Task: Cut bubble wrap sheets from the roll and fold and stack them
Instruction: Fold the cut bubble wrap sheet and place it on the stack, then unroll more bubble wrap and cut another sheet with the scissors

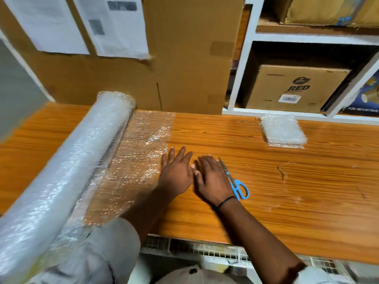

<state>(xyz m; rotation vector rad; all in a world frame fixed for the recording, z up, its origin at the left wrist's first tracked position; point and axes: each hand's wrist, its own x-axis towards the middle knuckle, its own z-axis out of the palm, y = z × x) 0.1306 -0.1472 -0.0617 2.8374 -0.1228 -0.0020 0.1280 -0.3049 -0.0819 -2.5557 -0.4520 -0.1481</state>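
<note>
Wood table fills mid frame. Bubble wrap roll runs lower left to upper ctr, w/ unrolled sheet flat beside it. Folded stack sits upper right. Left hand lies flat at the sheet's edge, fingers straight. Right hand lies flat on the table, holding nothing, blue scissors just beside it.

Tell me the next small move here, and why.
Probably the right hand should pick up the scissors lying right beside it. A stretch of bubble wrap already lies unrolled flat from the roll, the left hand is open at its free edge, and neither hand holds anything, so cutting looks next.
</note>
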